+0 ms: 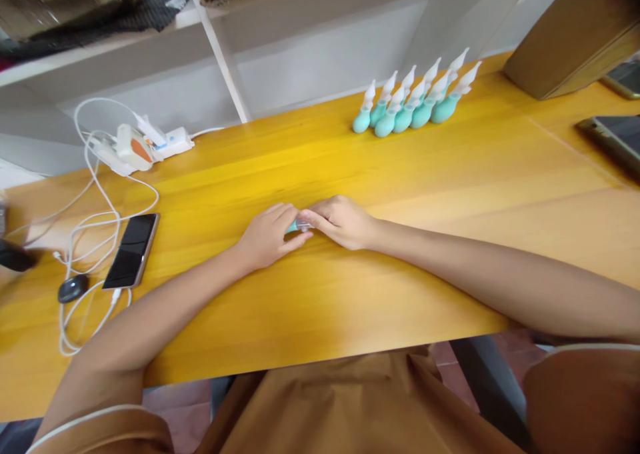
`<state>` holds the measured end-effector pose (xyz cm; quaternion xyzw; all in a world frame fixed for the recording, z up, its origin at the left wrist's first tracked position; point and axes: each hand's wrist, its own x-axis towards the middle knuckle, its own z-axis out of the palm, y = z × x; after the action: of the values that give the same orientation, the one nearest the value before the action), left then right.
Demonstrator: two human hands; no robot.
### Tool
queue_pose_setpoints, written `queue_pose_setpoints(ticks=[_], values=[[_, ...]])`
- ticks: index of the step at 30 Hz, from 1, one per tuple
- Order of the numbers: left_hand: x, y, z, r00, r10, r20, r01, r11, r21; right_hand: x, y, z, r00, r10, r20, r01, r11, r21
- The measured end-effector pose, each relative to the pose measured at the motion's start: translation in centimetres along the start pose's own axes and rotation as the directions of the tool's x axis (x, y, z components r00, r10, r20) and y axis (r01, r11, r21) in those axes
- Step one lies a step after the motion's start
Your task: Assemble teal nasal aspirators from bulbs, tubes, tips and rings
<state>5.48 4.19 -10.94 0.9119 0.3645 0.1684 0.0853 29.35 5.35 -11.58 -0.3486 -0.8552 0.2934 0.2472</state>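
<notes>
Near the middle of the yellow wooden table [225, 327] my two hands meet around a small bulb with a teal body and a clear tip [303, 224]. My left hand [270, 235] wraps the teal end, most of which its fingers hide. The clear end is pinched by my right hand [345, 222], whose thumb lies along it. Toward the back of the table stand several teal bulbs [423, 113] with white pointed tips, grouped close together and upright or slightly tilted.
On the left lie a phone [131, 251], tangled white cables, a small black object [73, 288] and a power strip with plugs [173, 143]. A cardboard box [565, 41] stands at the back right, near another phone [617, 141]. Shelves rise behind the table.
</notes>
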Motion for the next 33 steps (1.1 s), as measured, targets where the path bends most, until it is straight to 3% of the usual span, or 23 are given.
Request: queue_pose_setpoints(ticks=[33], values=[[0.33, 0.36, -0.22, 1.0, 0.02, -0.01, -0.02, 1.0, -0.021, -0.1, 0.02, -0.19, 1.0, 0.0, 0.017, 0.0, 1.0, -0.014]])
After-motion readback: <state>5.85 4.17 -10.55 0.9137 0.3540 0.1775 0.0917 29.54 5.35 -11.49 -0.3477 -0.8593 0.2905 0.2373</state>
